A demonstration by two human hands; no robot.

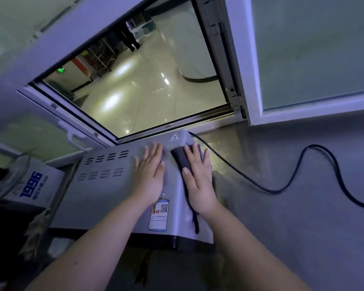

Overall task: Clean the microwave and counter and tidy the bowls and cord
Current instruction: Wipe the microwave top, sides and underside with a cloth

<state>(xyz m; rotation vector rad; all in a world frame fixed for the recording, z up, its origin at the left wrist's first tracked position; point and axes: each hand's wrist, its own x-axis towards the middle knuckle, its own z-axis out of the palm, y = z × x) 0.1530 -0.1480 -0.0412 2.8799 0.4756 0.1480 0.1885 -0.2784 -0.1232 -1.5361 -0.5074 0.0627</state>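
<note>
Laid left hand (149,175) flat, fingers straight and empty, on top of microwave (105,192), pressed dark cloth (182,159) under outstretched fingers of right hand (198,183) near its rear right corner, with black cord (315,146) trailing loose across counter (292,238) alongside

Left hand (150,173) flat; right hand (199,179) flat

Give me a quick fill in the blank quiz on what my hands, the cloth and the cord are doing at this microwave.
1. The right hand presses a dark cloth flat on the ____ of the microwave.
2. The left hand lies flat on the microwave and holds ____.
3. The black cord trails over the counter to the ____ of the microwave.
4. The window behind is ____.
Missing words: top; nothing; right; open.
</note>
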